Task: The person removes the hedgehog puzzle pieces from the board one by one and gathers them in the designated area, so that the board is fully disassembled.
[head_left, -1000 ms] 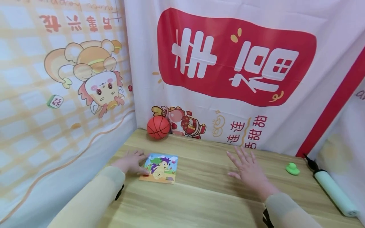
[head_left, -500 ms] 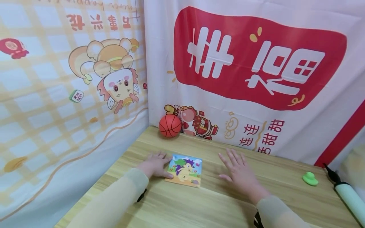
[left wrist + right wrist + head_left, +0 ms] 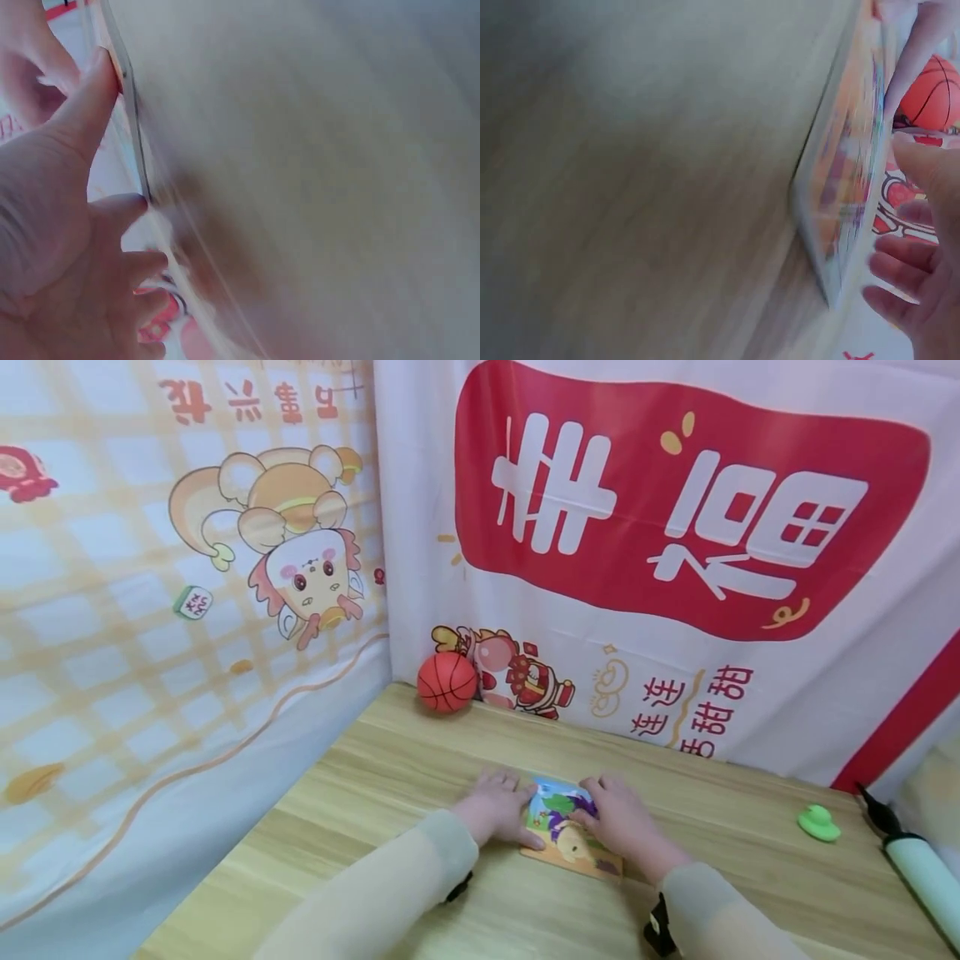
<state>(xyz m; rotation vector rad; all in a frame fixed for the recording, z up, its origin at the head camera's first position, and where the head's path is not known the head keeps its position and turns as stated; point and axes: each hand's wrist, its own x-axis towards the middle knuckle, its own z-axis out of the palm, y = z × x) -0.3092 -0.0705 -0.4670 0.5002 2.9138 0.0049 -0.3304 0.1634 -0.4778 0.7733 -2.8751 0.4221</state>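
A square picture board [image 3: 564, 843] with a cartoon hedgehog lies on the wooden table [image 3: 360, 852], tilted slightly in the head view. My left hand [image 3: 497, 808] is at its left edge. In the left wrist view, that hand's thumb and index fingertips meet the edge of the board [image 3: 135, 135], with the other fingers spread. Over the board's right side in the head view comes my right hand [image 3: 622, 820], hiding part of the picture. The right wrist view shows the right hand's fingers [image 3: 900, 274] loosely spread beside the board's edge.
A small red basketball [image 3: 447, 682] sits at the table's back left corner, against the printed cloth [image 3: 420, 485]. At the right are a green toy duck [image 3: 819, 823] and a pale green hand pump [image 3: 918, 868] with a black end.
The board has slid to the right along the table with my left hand at its edge. My right hand has come in from the right to the board's right side.
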